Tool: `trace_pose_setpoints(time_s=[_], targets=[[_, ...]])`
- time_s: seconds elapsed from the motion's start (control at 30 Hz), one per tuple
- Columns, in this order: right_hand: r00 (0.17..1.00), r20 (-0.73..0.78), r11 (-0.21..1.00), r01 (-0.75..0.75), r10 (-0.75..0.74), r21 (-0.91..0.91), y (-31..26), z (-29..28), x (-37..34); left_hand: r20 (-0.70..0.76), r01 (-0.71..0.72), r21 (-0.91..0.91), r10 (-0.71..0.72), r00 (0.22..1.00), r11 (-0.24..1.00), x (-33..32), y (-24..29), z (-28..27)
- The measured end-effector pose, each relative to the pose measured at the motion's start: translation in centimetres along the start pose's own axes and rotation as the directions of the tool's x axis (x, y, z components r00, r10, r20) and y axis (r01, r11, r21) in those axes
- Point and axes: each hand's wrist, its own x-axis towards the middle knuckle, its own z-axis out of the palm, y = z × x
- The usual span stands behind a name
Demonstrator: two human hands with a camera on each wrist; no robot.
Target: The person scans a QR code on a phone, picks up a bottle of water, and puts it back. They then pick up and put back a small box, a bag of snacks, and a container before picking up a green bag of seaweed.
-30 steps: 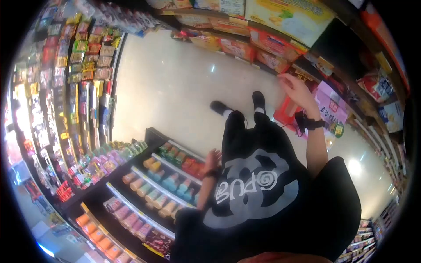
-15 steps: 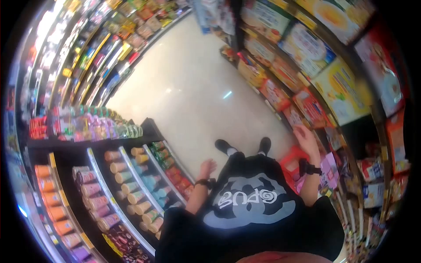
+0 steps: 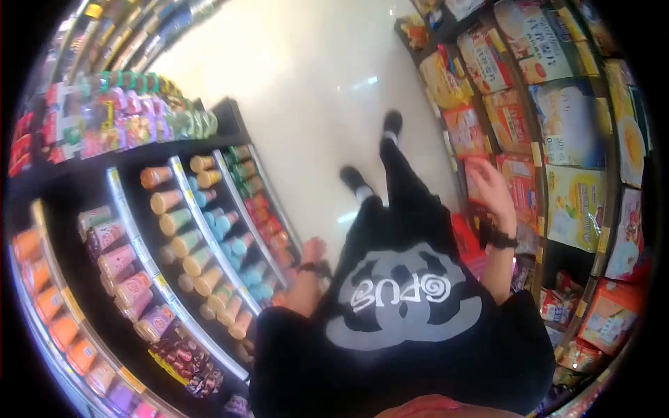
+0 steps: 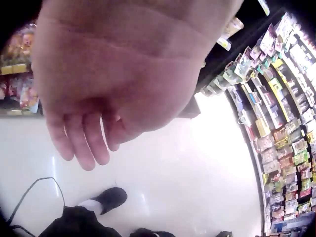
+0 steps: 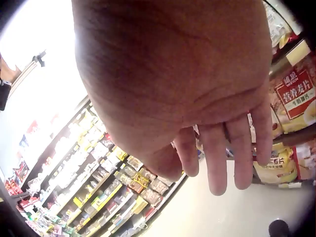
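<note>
My left hand (image 3: 312, 251) hangs beside my hip at the left, near the lower shelves of packaged cups (image 3: 198, 261). In the left wrist view, its fingers (image 4: 81, 143) are loosely bent, with only floor behind them. On the other side, my right hand (image 3: 491, 188) is held in front of the shelf with red and orange food packs (image 3: 516, 182). Its fingers (image 5: 215, 163) extend loosely in the right wrist view, nothing in them. A red object (image 3: 465, 235), partly hidden by my forearm, shows beside my right leg.
Shelves line both sides of a pale tiled aisle (image 3: 306, 97). Bagged snacks (image 3: 132, 115) fill a rack at the far left. Larger bags, one of them yellow (image 3: 577, 209), stand along the right shelves. My shoes (image 3: 392, 122) are mid-stride on the floor.
The view has turned, and the shelves on both sides have shifted. My feet have gone from side by side to one ahead of the other. Both hands remain without anything in them.
</note>
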Motion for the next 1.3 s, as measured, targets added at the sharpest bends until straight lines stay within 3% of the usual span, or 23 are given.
trace_pose_setpoints(time_s=[0.03,0.1,0.2,0.3,0.33,0.4,0.47,0.57,0.63,0.67,0.7,0.8,0.83,0.9,0.97,1.03,1.13,1.23,1.3], targets=[[0.999,0.017,1.0,0.027,-0.027,-0.005,0.2,0.0,1.6,-0.178,0.191,0.086,-0.173,0.969,0.978,0.1,0.7,-0.8],[0.995,0.046,0.996,0.088,-0.088,0.011,0.8,0.9,5.1,-0.426,0.093,0.09,-0.046,0.904,0.992,-1.9,1.6,4.2],[0.986,0.167,0.989,0.016,0.009,-0.147,-2.2,1.9,10.7,-0.327,-0.003,0.094,0.034,0.944,0.996,-2.8,4.1,6.8],[0.967,0.255,0.993,0.044,-0.014,-0.111,-5.1,2.8,16.7,-0.271,-0.028,0.177,0.076,0.96,0.984,-4.1,9.0,12.3],[0.972,0.236,0.996,0.028,-0.008,-0.082,-7.0,2.7,18.0,-0.278,-0.063,0.107,0.091,0.956,0.992,-4.0,10.3,13.4],[0.971,0.239,0.997,0.013,0.005,-0.073,-9.0,2.7,21.6,-0.294,-0.093,0.162,0.138,0.946,0.982,-2.3,14.1,16.1],[0.979,0.204,0.995,0.018,0.001,-0.093,-10.7,2.2,24.6,-0.316,-0.162,0.239,0.235,0.919,0.957,-2.3,18.8,22.6],[0.984,0.175,0.99,0.047,-0.023,-0.13,-13.3,1.7,27.1,-0.185,-0.284,0.392,0.378,0.907,0.875,-2.4,24.2,29.1],[0.984,0.154,0.991,0.099,-0.084,-0.093,-15.3,2.0,30.5,-0.179,-0.25,0.45,0.361,0.915,0.857,-1.0,28.6,31.1],[0.982,0.18,0.988,0.075,-0.05,-0.137,-17.1,2.1,32.3,-0.251,-0.161,0.502,0.321,0.913,0.85,-0.3,31.2,32.7],[0.978,0.21,0.981,0.04,0.001,-0.189,-18.8,2.2,33.2,-0.188,-0.232,0.554,0.392,0.901,0.799,-0.2,33.5,33.7],[0.96,0.269,0.957,0.0,0.081,-0.289,-23.2,4.5,34.6,-0.03,-0.374,0.665,0.524,0.851,0.647,-0.9,38.5,34.1],[0.959,0.272,0.951,0.011,0.077,-0.31,-25.0,5.4,35.6,-0.04,-0.363,0.665,0.517,0.855,0.652,-1.0,40.3,33.4],[0.957,0.271,0.941,0.185,-0.106,-0.284,-25.3,8.3,37.9,-0.048,-0.377,0.653,0.532,0.845,0.657,-0.3,44.7,31.8],[0.935,0.342,0.956,0.18,-0.094,-0.229,-33.2,11.2,38.1,-0.103,-0.392,0.648,0.585,0.805,0.653,0.3,48.4,28.6],[0.895,0.429,0.962,0.212,-0.12,-0.173,-36.6,12.3,38.0,-0.172,-0.367,0.674,0.619,0.767,0.642,-0.9,51.0,26.5],[0.872,0.463,0.946,0.27,-0.16,-0.181,-43.9,13.8,39.0,-0.264,-0.502,0.429,0.636,0.725,0.751,-2.3,55.8,24.1],[0.894,0.409,0.939,0.284,-0.186,-0.193,-46.9,14.1,41.0,-0.344,-0.436,0.631,0.735,0.585,0.642,-0.4,57.6,20.1],[0.908,0.375,0.939,0.28,-0.19,-0.202,-48.1,14.2,42.5,-0.316,-0.402,0.684,0.744,0.589,0.609,-1.1,59.2,20.8]])
